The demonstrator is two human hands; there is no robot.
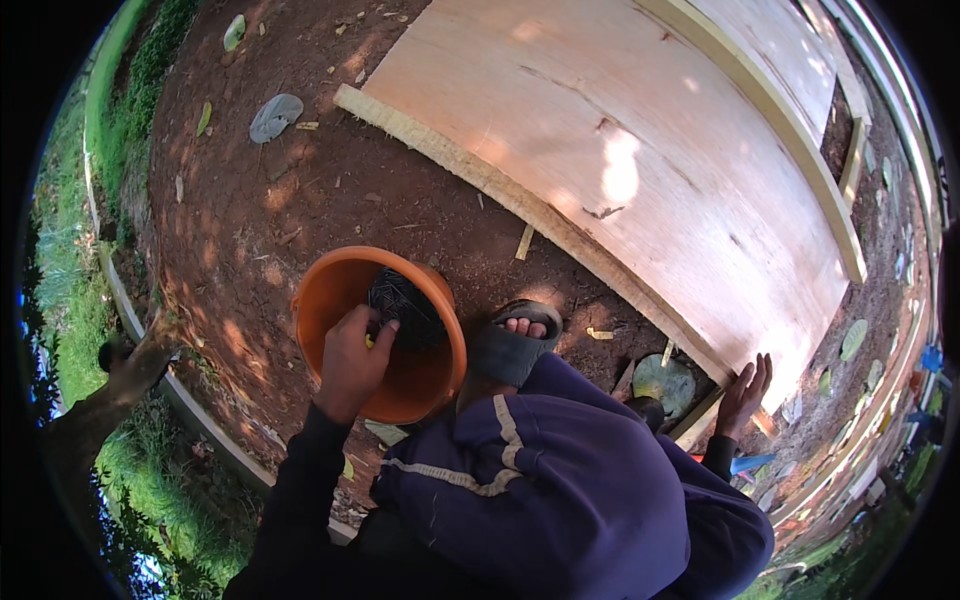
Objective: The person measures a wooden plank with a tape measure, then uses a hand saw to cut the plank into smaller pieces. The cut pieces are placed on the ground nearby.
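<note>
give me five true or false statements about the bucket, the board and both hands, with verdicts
1. The left hand is at the mouth of the bucket. True.
2. The bucket is blue. False: it is orange.
3. The bucket stands on the board. False: it stands on the ground, apart from the board.
4. The right hand is by a corner of the board, its fingers spread from its thumb side outward. False: its fingers lie close together.
5. A sandal shows between the bucket and the board. True.
</note>
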